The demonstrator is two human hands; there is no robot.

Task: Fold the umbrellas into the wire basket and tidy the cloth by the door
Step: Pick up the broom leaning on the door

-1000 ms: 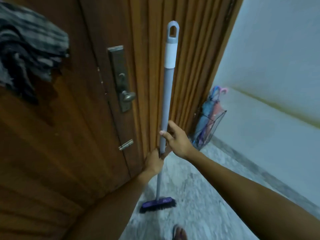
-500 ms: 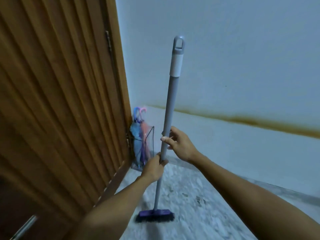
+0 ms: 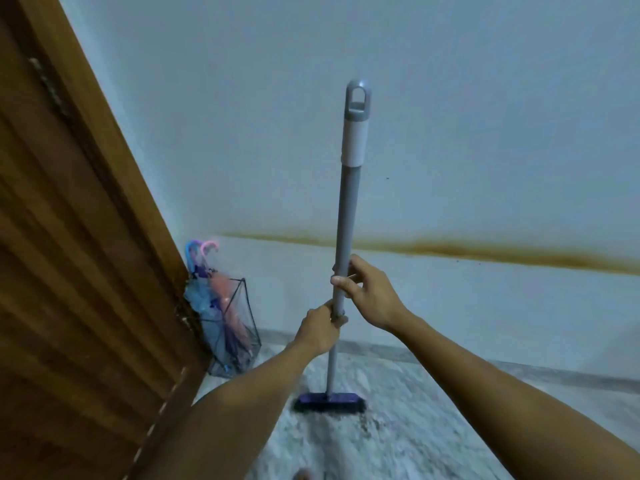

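Filling the left edge, the wooden door [image 3: 69, 271] runs out of the picture at top, bottom and left, so its handle and any cloth by it are out of view. Just right of its lower edge, in the far corner against the wall [image 3: 485, 133], stands the wire basket [image 3: 239, 327], dark and thin-framed, its base partly blurred against the floor. Two folded umbrellas stand inside it: a blue umbrella [image 3: 197, 296] on the left and a pink umbrella [image 3: 225, 299] beside it, both upright with slightly tilted hooked handles poking above the rim. Their lower ends merge into the wires and are hard to make out.

Right of the basket, the left hand [image 3: 320, 329] reaches in from the near bottom edge, forearm bare, fingers wrapped tightly around the grey pole of the brush [image 3: 346, 216]. Its fingertips are hidden behind the pole. The pole stands almost upright, with a white sleeve and a grey hanging loop at the top. The purple brush head [image 3: 329, 401] rests on the speckled floor [image 3: 398, 427]; dark specks lie just near and to its right.

Further right, the right hand [image 3: 370, 294] grips the pole just above the left, thumb toward the camera and fingers curled round the far side. Its forearm leaves the frame at the bottom right corner. A brown stain [image 3: 485, 251] runs along the wall behind.
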